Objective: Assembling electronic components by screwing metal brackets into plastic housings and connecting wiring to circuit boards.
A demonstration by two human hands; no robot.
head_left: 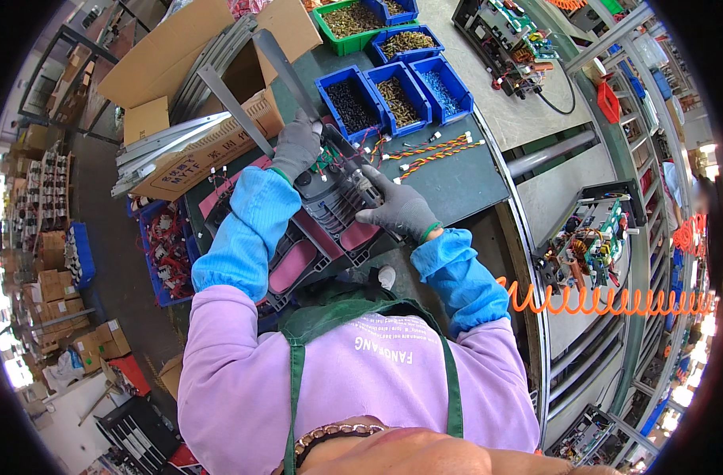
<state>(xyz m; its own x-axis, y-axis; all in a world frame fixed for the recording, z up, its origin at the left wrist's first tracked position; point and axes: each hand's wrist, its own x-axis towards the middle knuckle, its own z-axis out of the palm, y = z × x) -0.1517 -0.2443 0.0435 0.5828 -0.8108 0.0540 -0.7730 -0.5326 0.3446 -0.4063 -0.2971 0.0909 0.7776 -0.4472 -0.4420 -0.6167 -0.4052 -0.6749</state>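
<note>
A black ribbed housing (326,199) with pink pads (294,265) lies on the bench in front of me, with a small green circuit board (325,161) and thin wires at its far end. My left hand (296,148), in a grey glove, is closed at the lower end of a long flat metal strip (286,71). A second metal strip (235,109) rises beside that hand; whether the two join is hidden. On the housing's right side rests my right hand (401,207), also gloved, its thumb and fingers bent around a dark part of the edge.
Blue bins of screws and small fasteners (397,103) stand beyond the housing. Twisted red-yellow cables (440,154) lie on the green mat. An open cardboard box (211,158) with metal strips is at the left, above a bin of red wires (167,253). Circuit assemblies (587,241) and an orange coiled hose (607,301) are at right.
</note>
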